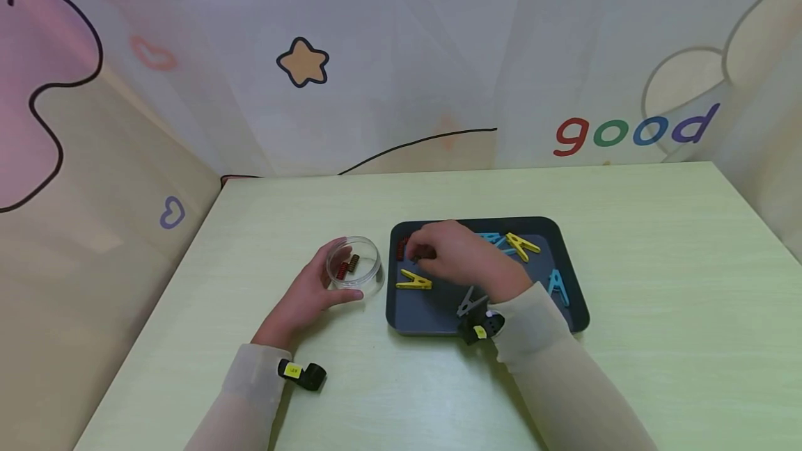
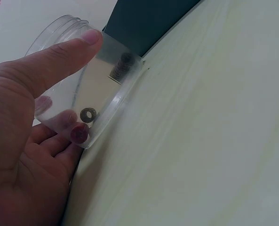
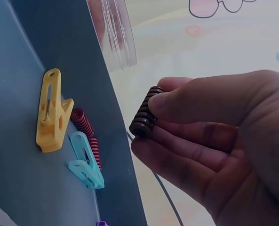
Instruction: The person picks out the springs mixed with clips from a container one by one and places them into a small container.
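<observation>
A clear round jar [image 2: 99, 82] is held in my left hand [image 1: 307, 291], with the thumb across one side and the fingers round the other. Inside it lie dark springs [image 2: 122, 67] and a red spring [image 2: 79, 133]. Over the left part of the dark tray [image 1: 426, 312], my right hand [image 1: 464, 252] pinches a dark brown coil spring [image 3: 146, 110] between thumb and fingers. Red springs [image 3: 83, 122] lie along the tray's wall, beside a light blue clothespin [image 3: 86, 162] and a yellow clothespin [image 3: 52, 113]. My right hand and forearm hide part of the tray in the head view.
Elsewhere in the tray are another yellow clothespin [image 1: 522, 246], a blue clothespin [image 1: 557, 287] and a grey clothespin [image 1: 470, 303]. The tray stands on a pale table [image 1: 658, 333], right of the jar. A printed cloth backdrop [image 1: 407, 54] rises behind the table.
</observation>
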The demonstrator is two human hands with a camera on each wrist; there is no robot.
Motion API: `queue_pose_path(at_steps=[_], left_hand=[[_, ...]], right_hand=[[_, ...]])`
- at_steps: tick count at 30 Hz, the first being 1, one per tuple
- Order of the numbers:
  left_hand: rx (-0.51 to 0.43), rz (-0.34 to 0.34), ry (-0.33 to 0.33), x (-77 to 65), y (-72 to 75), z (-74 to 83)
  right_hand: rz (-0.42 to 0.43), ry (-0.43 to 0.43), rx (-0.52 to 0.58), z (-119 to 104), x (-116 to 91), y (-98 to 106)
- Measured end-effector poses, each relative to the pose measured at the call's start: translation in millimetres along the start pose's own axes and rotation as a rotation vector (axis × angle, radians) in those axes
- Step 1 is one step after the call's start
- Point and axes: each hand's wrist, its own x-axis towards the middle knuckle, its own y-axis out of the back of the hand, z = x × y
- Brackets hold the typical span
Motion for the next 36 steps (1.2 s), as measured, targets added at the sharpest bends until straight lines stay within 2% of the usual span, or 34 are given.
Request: queue_pose_path(at_steps=[8, 18, 26, 36], left_hand=[[0.006, -0.001, 0.006, -0.5, 0.0, 0.9], [0.006, -0.003, 0.002, 1.0, 0.1, 0.0], [0.012, -0.002, 0.016, 1.3, -0.4, 0.2], [0.002, -0.006, 0.001, 0.4, 0.5, -0.1]], right_hand=[[0.0, -0.004, 0.005, -2, 2, -2], [0.065, 0.028, 0.023, -5, 4, -4], [0.076, 0.031, 0.062, -10, 6, -6], [0.093, 0.03, 0.036, -17, 8, -12]])
